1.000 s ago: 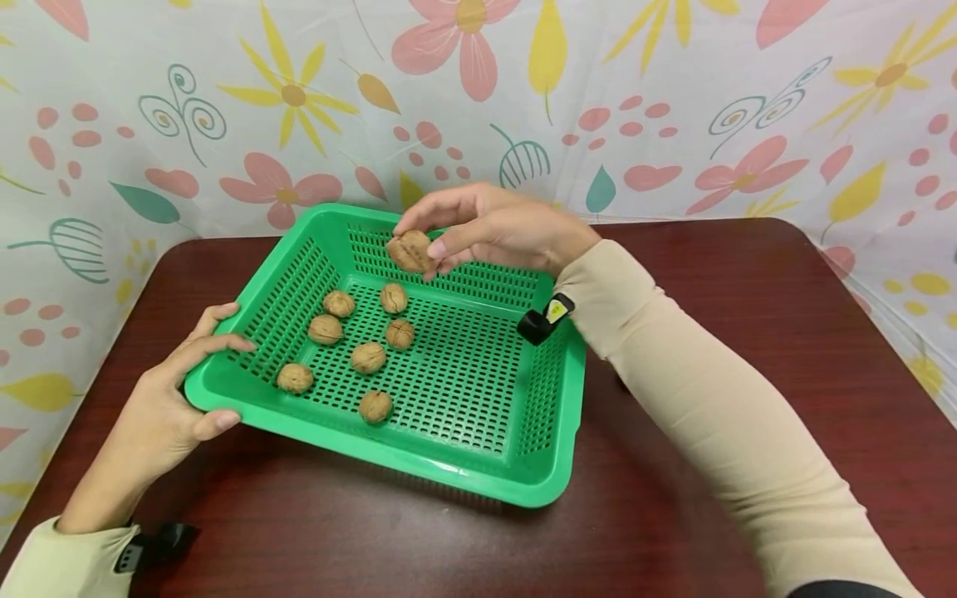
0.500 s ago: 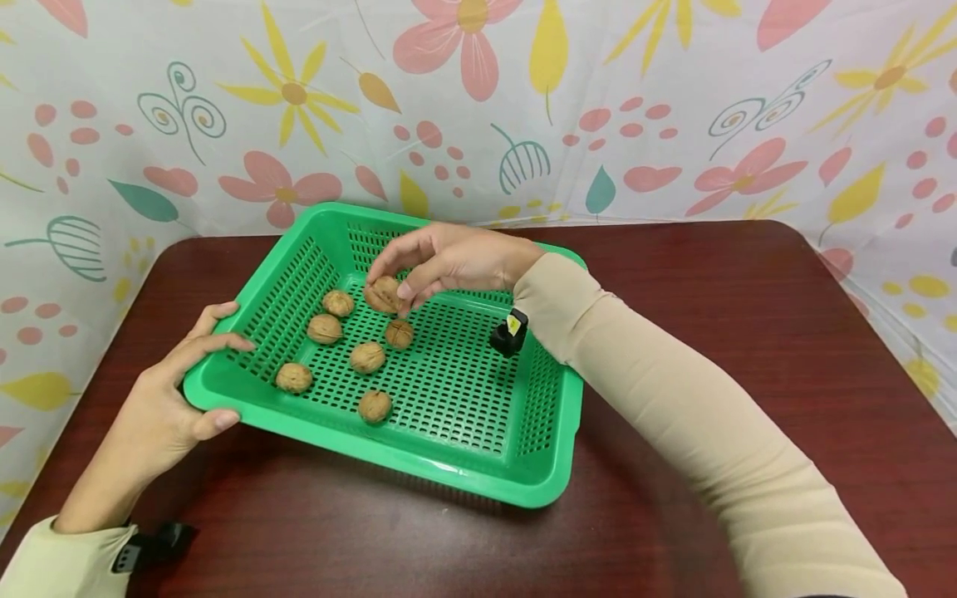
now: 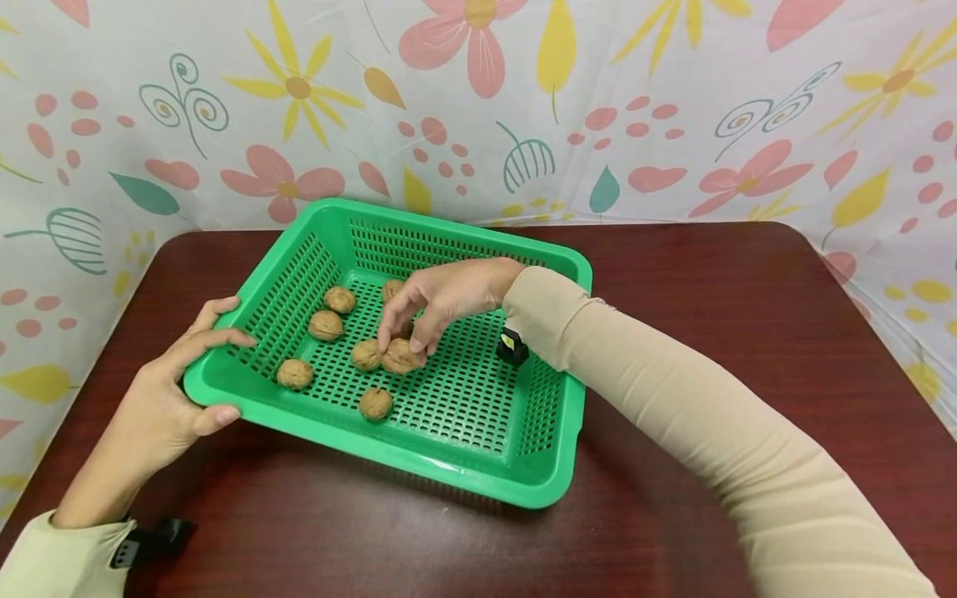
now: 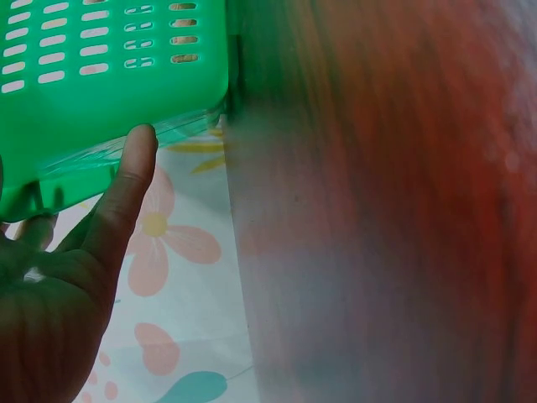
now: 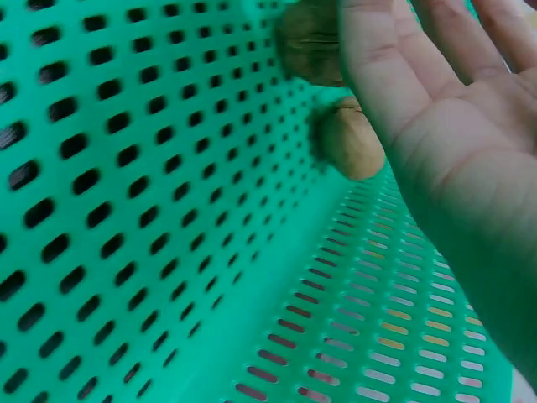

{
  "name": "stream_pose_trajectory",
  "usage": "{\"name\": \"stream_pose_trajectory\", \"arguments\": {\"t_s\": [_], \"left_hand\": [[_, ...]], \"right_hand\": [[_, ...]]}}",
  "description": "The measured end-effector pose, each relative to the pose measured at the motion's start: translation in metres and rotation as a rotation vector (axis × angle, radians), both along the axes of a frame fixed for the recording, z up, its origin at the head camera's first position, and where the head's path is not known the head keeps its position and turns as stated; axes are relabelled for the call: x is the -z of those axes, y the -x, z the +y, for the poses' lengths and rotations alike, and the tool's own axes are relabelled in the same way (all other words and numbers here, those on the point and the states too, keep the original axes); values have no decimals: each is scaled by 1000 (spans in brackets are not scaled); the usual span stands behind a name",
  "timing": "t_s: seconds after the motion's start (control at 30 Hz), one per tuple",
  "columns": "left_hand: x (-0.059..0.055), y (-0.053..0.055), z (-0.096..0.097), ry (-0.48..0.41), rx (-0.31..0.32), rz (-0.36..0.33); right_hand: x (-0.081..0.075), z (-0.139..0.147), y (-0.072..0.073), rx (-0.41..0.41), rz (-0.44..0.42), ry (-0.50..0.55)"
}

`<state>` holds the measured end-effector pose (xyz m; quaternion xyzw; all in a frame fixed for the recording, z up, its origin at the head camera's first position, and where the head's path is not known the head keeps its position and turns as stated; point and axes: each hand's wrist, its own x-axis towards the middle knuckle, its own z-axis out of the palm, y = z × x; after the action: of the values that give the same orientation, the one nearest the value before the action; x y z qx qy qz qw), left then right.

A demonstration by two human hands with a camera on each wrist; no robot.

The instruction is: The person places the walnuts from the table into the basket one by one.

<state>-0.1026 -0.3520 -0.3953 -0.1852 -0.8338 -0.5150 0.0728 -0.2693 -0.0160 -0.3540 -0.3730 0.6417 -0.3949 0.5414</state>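
My right hand reaches into the green plastic basket and pinches a walnut between thumb and fingers, low over the perforated floor. Right beside it lies another walnut; whether the two touch I cannot tell. Several more walnuts lie in the left half, one partly hidden behind the fingers. At the basket's front left corner, my left hand grips the rim. The left wrist view shows the thumb against that rim. In the right wrist view, two walnuts appear by the hand.
The basket stands on a dark reddish-brown table. Behind the table hangs a white cloth with printed flowers and leaves. A small black wrist camera hangs under my right wrist, inside the basket's right side.
My right hand has moved down and forward into the basket, carrying the walnut from above the back rim to near the floor. The left hand has stayed at the corner.
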Motion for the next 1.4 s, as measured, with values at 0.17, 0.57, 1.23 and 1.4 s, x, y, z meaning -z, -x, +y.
{"name": "stream_pose_trajectory", "arguments": {"t_s": [0.17, 0.57, 1.23, 1.4], "left_hand": [[0, 1, 0, 5, 0, 11], [1, 0, -1, -2, 2, 4], [1, -1, -3, 18, -13, 1], [1, 1, -2, 8, -2, -13]], "right_hand": [[2, -3, -2, -36, 3, -105], [8, -7, -5, -72, 59, -232], [-7, -1, -6, 30, 102, -162], [-37, 15, -10, 82, 182, -45]]}}
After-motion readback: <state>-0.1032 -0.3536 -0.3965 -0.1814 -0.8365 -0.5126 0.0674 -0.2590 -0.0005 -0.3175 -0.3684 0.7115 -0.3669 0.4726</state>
